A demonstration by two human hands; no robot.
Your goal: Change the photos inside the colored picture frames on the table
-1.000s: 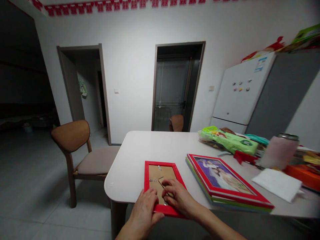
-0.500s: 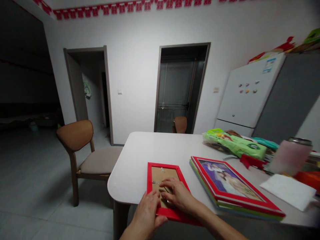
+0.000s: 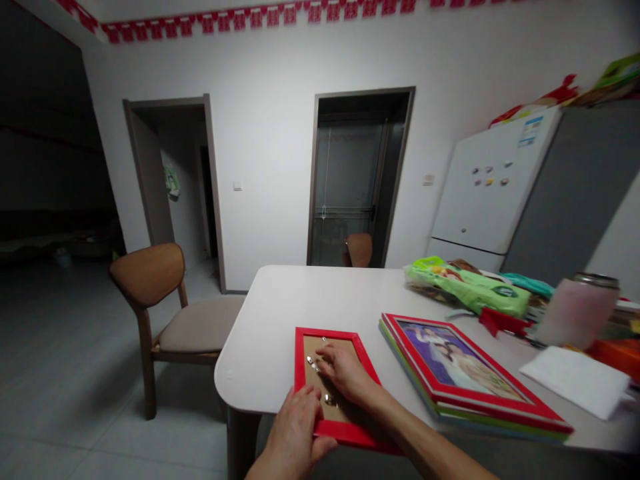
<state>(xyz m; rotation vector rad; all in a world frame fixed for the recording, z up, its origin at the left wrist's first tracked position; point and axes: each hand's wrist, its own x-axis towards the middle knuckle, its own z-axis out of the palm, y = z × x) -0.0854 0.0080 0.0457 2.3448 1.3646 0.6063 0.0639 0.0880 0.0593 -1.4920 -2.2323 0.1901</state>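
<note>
The red frame (image 3: 300,360) lies back-up at lower centre on the white table (image 3: 300,287). Left hand (image 3: 296,421): closed on its near-left edge. Right hand (image 3: 345,369): fingers curled at the brown backing (image 3: 316,385); pinch indeterminable. Nearest obstruction, lower right: stacked frames (image 3: 450,365). Beyond: glossy green packet (image 3: 470,285), metal-lidded pink jar (image 3: 577,312), flat white sheet (image 3: 575,380).

Has a white wall (image 3: 270,133) at centre, with red trim (image 3: 273,16) along the top. Opens by a left doorway (image 3: 186,193) and a centre doorway (image 3: 347,167), both dark. Contains a wooden chair (image 3: 195,330) on grey tiled floor (image 3: 75,387) at lower left, a pale table (image 3: 300,293) below centre, a white refrigerator (image 3: 480,207) at right. Is very dark at far left.
</note>
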